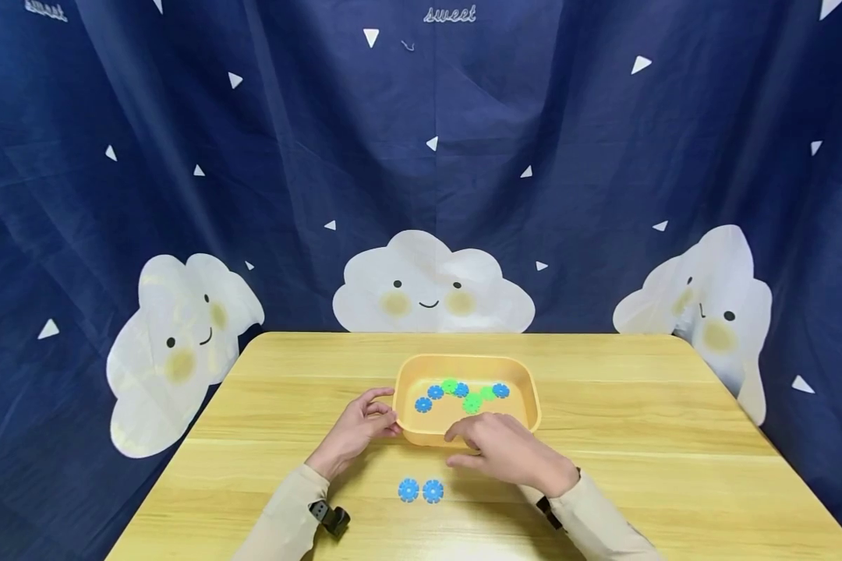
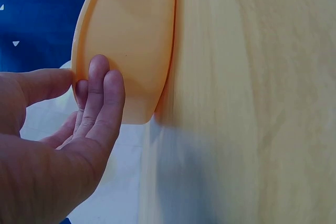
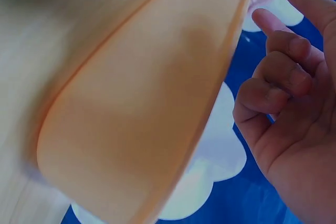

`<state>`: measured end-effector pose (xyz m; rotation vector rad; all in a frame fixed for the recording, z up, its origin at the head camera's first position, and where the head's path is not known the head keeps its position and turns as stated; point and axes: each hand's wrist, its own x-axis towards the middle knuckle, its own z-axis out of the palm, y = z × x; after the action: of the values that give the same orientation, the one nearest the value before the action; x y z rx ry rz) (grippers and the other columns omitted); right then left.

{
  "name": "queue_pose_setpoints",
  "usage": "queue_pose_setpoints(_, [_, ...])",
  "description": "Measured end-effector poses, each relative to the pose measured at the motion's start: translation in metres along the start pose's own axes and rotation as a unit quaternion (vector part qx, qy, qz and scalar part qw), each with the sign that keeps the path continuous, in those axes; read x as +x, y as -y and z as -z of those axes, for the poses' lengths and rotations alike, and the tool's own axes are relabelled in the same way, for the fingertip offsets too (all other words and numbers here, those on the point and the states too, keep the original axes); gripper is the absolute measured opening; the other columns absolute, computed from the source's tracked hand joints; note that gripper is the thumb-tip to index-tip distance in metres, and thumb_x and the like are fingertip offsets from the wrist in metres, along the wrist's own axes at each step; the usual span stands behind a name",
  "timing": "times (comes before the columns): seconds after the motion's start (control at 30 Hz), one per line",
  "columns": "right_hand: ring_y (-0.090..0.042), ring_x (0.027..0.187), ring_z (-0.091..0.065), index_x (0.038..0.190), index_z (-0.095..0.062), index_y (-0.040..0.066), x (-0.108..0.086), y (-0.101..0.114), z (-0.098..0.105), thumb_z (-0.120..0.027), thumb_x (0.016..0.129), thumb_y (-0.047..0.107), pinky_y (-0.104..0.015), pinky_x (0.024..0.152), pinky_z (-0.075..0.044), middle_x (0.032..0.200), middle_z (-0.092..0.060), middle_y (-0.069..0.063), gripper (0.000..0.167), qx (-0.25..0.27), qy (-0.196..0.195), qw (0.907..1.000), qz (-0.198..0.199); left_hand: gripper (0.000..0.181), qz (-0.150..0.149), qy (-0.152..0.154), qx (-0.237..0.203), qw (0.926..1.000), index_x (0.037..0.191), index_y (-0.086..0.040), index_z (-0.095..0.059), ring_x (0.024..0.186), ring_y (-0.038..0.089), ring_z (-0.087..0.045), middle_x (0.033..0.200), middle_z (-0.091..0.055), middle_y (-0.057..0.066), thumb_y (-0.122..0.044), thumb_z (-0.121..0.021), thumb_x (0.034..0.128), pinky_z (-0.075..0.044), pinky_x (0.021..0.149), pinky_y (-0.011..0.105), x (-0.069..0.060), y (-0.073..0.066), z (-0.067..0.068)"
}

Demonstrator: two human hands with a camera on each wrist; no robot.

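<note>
A yellow-orange plastic bin (image 1: 463,361) holds several notched plastic discs, among them a blue disc (image 1: 423,404) and a bright green disc (image 1: 472,403). At the bin's left end my left hand (image 1: 358,427) holds the rim, thumb at the edge and fingers against the outer wall (image 2: 126,40). Above the front rim is my right hand (image 1: 501,452), index finger and thumb apart, the other fingers loosely bent in the right wrist view, nothing visible between them. Two blue discs, a left one (image 1: 408,490) and a right one (image 1: 433,491), lie side by side in front of the bin.
Everything stands on a light wood-grain table (image 1: 638,436). Behind it hangs a dark blue curtain (image 1: 288,156) with white clouds and triangles. A black strap device (image 1: 330,517) sits on the left wrist.
</note>
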<state>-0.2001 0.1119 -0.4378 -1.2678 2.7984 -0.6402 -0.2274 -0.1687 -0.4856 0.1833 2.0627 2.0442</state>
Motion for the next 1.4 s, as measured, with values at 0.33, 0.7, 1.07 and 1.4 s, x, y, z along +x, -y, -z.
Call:
queue_pose_setpoints(0.33, [0.001,0.058,-0.033,0.112,-0.076,0.016,-0.004,-0.015,0.015,-0.074,0.094,0.038,-0.016,0.051,-0.030,0.065,-0.044,0.016,0.029,-0.005,-0.027,0.9994,-0.019,0.055,0.002,0.001,-0.002,1.0000,0.148,0.008,-0.039,0.084,0.022,-0.071,0.106,-0.063,0.026,0.003,-0.061,0.0978,-0.064,0.086,0.037,0.000,0.001,0.001])
queue_pose_setpoints(0.7, [0.001,0.057,-0.021,0.111,-0.075,0.016,-0.005,-0.024,0.020,-0.075,0.093,0.039,-0.016,0.050,-0.017,0.061,-0.026,0.016,0.029,-0.016,-0.054,0.9982,-0.022,0.055,0.002,0.006,0.002,1.0000,0.149,0.009,-0.038,0.083,0.021,-0.071,0.105,-0.064,0.023,0.003,-0.060,0.0987,-0.063,0.089,0.043,0.000,0.001,0.001])
queue_pose_setpoints(1.07, [0.000,0.052,-0.022,0.111,-0.075,0.011,0.015,-0.051,0.032,-0.075,0.095,0.028,-0.017,0.052,-0.025,0.056,-0.030,0.014,0.023,0.048,-0.044,0.9970,-0.041,0.056,0.002,0.005,-0.003,1.0000,0.148,0.009,-0.037,0.083,0.022,-0.071,0.102,-0.065,0.017,0.004,-0.060,0.0982,-0.063,0.091,0.043,0.001,0.001,0.000])
queue_pose_setpoints(1.4, [-0.006,0.055,-0.038,0.108,-0.074,0.004,0.045,-0.078,0.047,-0.079,0.090,0.022,-0.021,0.054,-0.036,0.062,-0.044,0.007,0.026,0.063,-0.003,0.9949,-0.079,0.055,0.002,0.004,-0.005,1.0000,0.148,0.009,-0.037,0.083,0.022,-0.071,0.103,-0.064,0.019,0.005,-0.060,0.0980,-0.063,0.090,0.043,0.001,0.002,0.000])
